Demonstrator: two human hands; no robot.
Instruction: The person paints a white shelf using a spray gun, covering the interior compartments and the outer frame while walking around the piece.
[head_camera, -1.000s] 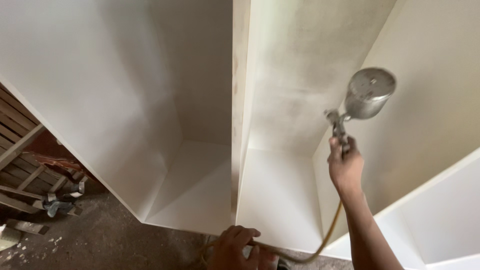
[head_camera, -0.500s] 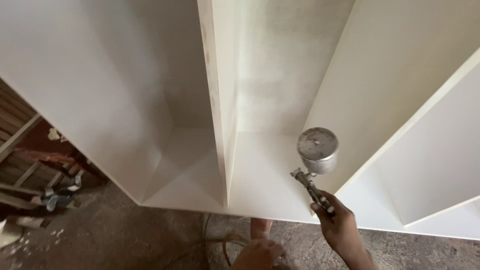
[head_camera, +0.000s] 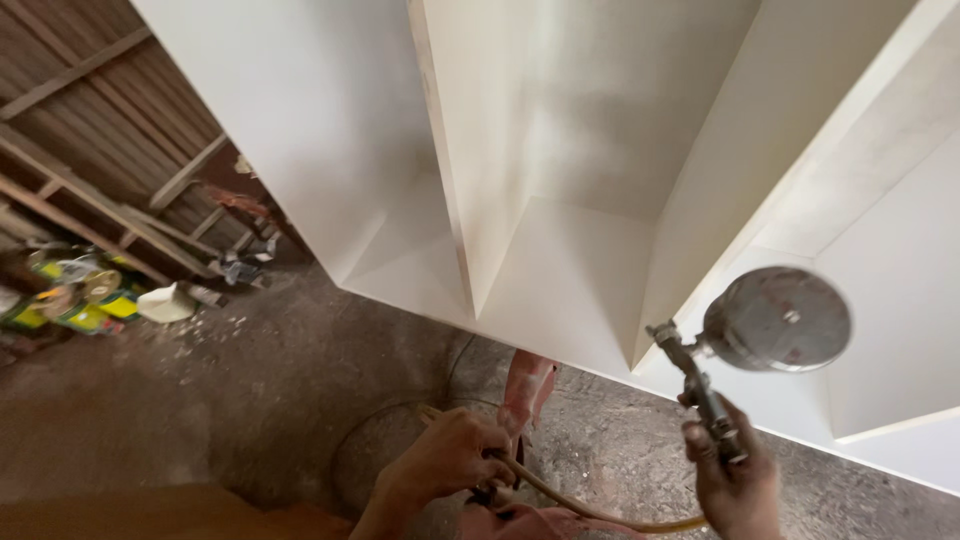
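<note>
Dusty concrete floor (head_camera: 250, 400), white shelving unit (head_camera: 560, 200) above | right hand (head_camera: 735, 480) clenched around spray gun (head_camera: 745, 340), low right before shelves | left hand (head_camera: 450, 460) closed on yellow hose (head_camera: 590, 505), bottom centre

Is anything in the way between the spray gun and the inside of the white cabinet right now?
Nothing visible blocks it. The right hand holds the spray gun just in front of the white cabinet, at its open front edge. The yellow hose trails low, back to the left hand, clear of the opening.
</note>
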